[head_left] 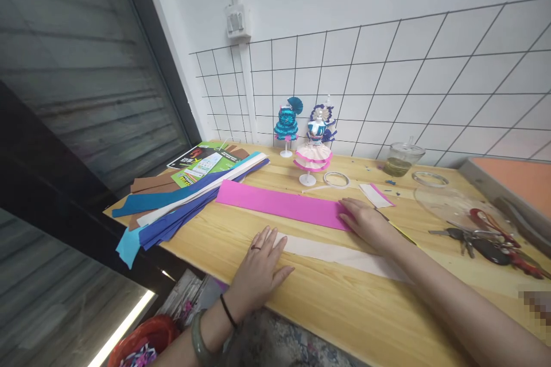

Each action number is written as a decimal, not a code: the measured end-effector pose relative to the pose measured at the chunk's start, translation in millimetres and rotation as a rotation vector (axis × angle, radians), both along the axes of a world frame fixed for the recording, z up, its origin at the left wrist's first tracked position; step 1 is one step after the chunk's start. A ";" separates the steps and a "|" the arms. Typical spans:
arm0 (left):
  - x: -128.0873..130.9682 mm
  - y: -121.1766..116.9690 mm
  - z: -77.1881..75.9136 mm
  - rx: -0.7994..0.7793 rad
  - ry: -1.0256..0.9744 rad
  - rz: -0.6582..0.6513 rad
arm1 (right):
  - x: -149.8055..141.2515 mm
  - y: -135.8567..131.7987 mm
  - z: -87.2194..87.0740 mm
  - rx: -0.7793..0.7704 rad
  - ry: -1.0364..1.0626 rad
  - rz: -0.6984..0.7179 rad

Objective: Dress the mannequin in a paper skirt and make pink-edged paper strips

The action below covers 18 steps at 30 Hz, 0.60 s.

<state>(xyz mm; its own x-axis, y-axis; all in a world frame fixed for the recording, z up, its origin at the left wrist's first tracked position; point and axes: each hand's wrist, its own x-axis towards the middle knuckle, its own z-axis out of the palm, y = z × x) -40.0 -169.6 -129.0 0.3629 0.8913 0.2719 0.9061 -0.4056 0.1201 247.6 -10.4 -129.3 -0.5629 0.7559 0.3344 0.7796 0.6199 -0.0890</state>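
Observation:
A wide pink strip (282,202), of paper or cloth, lies flat across the wooden table. My right hand (360,219) rests on its right end with the fingers stretched out. Nearer to me lies a narrower whitish strip (318,250), its right part hidden under my right forearm. The fingers of my left hand (263,266) lie spread over the left end of that whitish strip. Beyond the pink strip stand a small dress form in a white and pink skirt (314,157) and another in teal ruffles (286,124). A third, in dark blue, is partly hidden behind.
Blue, white and brown strips (189,195) and leaflets (206,163) lie at the left. Clear tape rolls (336,179), a lidded cup (403,159), a white-pink scrap (376,195) and keys (469,238) are at the right. A red basket (144,339) of scraps stands below.

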 end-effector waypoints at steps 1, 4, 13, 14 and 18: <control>-0.4 -0.2 -0.4 0.003 -0.003 0.010 | -2.8 5.3 -0.6 -0.003 -0.005 0.006; -1.6 -0.7 -2.4 0.021 -0.015 0.040 | -8.1 14.8 -0.4 -0.008 -0.016 0.014; -0.8 -1.9 -5.2 0.084 -0.027 0.077 | -17.7 6.9 10.5 0.059 -0.082 0.074; -0.6 -2.0 -5.0 0.087 -0.027 0.080 | -19.5 2.5 11.5 0.068 -0.090 0.087; -0.1 -2.1 -3.8 0.076 -0.018 0.087 | -23.1 -16.7 14.1 0.100 -0.109 0.153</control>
